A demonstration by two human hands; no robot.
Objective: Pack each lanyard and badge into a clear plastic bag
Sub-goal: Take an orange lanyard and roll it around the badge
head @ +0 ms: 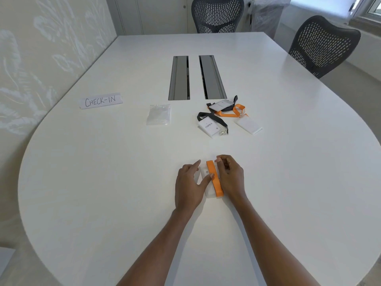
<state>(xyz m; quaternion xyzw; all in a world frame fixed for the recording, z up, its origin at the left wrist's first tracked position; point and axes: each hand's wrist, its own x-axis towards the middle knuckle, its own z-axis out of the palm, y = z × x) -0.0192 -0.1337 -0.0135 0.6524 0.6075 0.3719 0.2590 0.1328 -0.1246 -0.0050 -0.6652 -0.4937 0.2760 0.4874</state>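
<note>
A white badge [207, 189] lies on the table near me with a folded orange lanyard [215, 179] laid along it. My left hand [190, 185] rests beside the badge, its thumb pressing on the badge next to the lanyard. My right hand [231, 175] has curled fingers that hold the lanyard's right side against the badge. Farther back lie a stack of clear plastic bags [158, 114], a badge with a black lanyard [212, 125], a second badge with a black lanyard [221, 104], an orange lanyard [232, 112] and its white badge [248, 125].
A paper sign reading CHECK-IN [101, 100] lies at the left. Two grey cable hatches [179, 78] [212, 77] are set into the white table [103, 182]. Two dark mesh chairs [217, 14] [323, 45] stand at the far side and right.
</note>
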